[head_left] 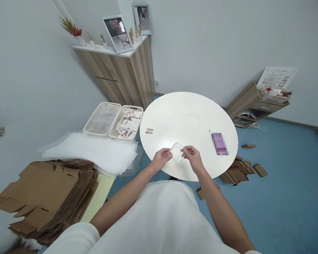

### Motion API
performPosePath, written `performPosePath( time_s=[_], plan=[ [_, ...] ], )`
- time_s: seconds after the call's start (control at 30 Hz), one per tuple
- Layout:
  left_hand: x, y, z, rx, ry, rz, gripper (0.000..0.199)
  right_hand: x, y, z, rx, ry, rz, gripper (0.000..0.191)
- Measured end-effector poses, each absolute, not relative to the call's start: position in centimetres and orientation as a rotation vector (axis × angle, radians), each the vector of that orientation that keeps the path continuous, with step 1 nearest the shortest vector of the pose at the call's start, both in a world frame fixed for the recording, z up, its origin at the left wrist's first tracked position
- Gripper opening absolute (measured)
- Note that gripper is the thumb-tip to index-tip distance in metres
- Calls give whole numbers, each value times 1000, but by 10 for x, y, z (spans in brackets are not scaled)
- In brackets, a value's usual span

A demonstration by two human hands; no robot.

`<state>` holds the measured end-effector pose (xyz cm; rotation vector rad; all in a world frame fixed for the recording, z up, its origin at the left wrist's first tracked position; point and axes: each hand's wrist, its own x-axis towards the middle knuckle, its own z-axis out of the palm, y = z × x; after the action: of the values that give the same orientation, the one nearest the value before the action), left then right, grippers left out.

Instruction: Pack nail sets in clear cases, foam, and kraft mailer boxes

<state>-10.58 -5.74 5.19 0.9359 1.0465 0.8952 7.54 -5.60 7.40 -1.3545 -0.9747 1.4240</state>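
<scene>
Over the near part of the round white table (pixel 185 109), a small clear square plastic box (pixel 177 152) is held between my two hands. My left hand (pixel 162 157) pinches its left corner with thumb and fingers. At the opposite corner, my right hand (pixel 192 155) grips it the same way. Whether the box has its lid on, I cannot tell. Two short rows of small pinkish pieces, looking like press-on nails (pixel 149 131), lie on the table beyond my left hand. Toward the right edge rests a blurred purple rectangular item (pixel 219 144), with a tiny dark object (pixel 210 131) beside it.
Left of the table are a basket of clear plastic packets (pixel 102 119), a basket of printed cards (pixel 127 123), white sheets (pixel 90 148) and stacked flat cardboard boxes (pixel 47 194). Folded brown boxes (pixel 238 173) lie on the floor at right. A wooden cabinet (pixel 116 70) stands behind.
</scene>
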Motion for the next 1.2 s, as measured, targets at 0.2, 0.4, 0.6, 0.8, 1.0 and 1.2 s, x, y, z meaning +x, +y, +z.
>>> performPosePath(
  time_s=[0.2,0.4,0.6,0.8,1.0,1.2],
  plan=[
    [-66,-49,49,848,1197,1037,45,108,-59,58,-1335,-896,1536,34],
    [-45,-43,50,869,1229,1004,45,130,-60,45,-1326,-850,1576,32],
    [-34,-28,48,942,1259,986,44,147,-60,37,-1360,-1133,1444,29],
    [-35,-23,48,939,1228,896,44,172,-51,54,-1318,-1725,1170,62],
    [-30,-25,47,914,1167,865,43,174,-45,58,-1249,-1992,1134,59],
    [-32,-25,45,997,1126,828,43,171,-44,52,-1243,-1980,1081,54]
  ],
)
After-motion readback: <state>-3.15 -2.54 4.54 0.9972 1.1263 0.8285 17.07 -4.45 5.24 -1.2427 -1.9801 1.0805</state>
